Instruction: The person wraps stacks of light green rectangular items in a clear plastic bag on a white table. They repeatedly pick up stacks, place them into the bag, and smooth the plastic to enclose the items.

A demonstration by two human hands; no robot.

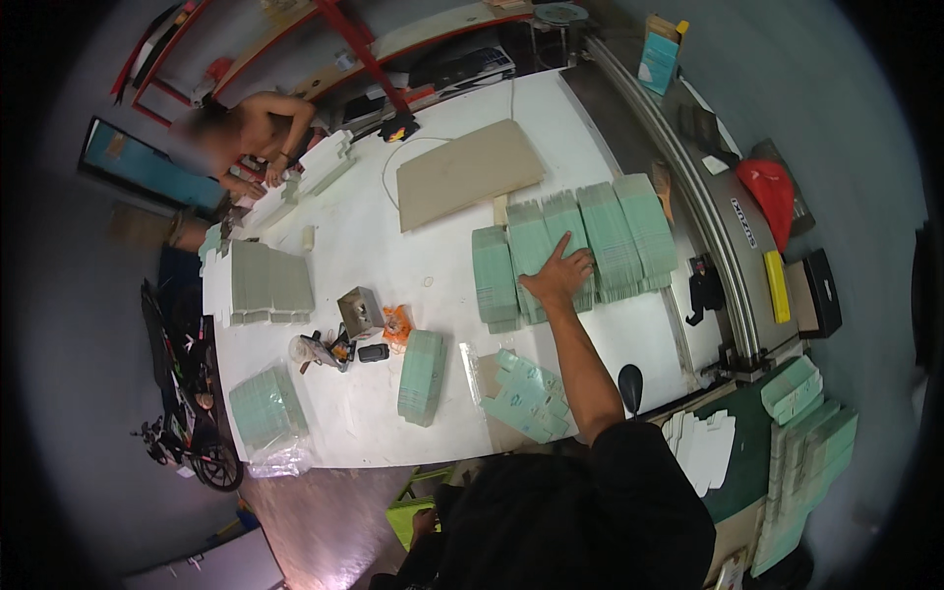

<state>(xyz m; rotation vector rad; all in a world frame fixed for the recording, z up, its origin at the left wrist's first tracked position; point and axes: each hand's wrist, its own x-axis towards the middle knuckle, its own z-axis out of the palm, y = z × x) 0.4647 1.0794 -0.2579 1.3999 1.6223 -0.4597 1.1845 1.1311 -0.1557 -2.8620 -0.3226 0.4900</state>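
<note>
HEAD, left of worn pair | from: above wearer, black sleeve (654,477) toward 5 o'clock | facing: down and forward across white table (349,418) | range: table near, red-framed shelving (447,32) farther off toward 11 o'clock

We stretch our right arm (587,379) forward, bare below the sleeve, elbow only slightly bent. Our right hand (559,275) lies palm down, its fingers (561,252) spread forward and its thumb (531,284) splayed to the left. Low beside our torso, our left hand (425,521) looks loosely curled; its grip is unclear, and its arm is mostly hidden.
</note>
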